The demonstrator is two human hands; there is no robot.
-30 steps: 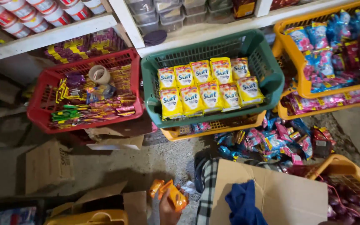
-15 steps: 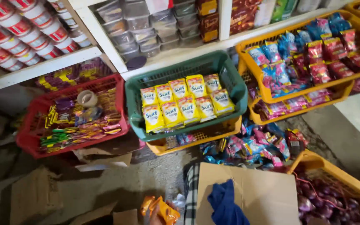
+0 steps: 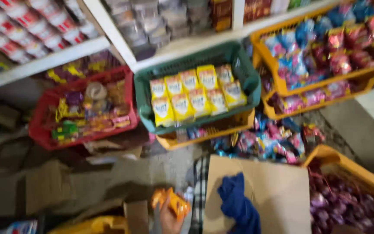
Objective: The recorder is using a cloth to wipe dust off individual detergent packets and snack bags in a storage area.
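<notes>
Gripping orange packets (image 3: 172, 201) in one hand (image 3: 169, 221) at bottom edge of blurred frame, fingers wrapping round bundle; which hand, cannot tell. Other hand not showing. Packets sitting low centre, just left of checked cloth (image 3: 201, 182) and cardboard sheet (image 3: 260, 195) carrying blue cloth (image 3: 236, 203). Green basket (image 3: 239, 65) of yellow sachets (image 3: 195, 93) lying well above. Red basket (image 3: 44, 130) sitting left of it, yellow baskets (image 3: 282, 89) lying right.
</notes>
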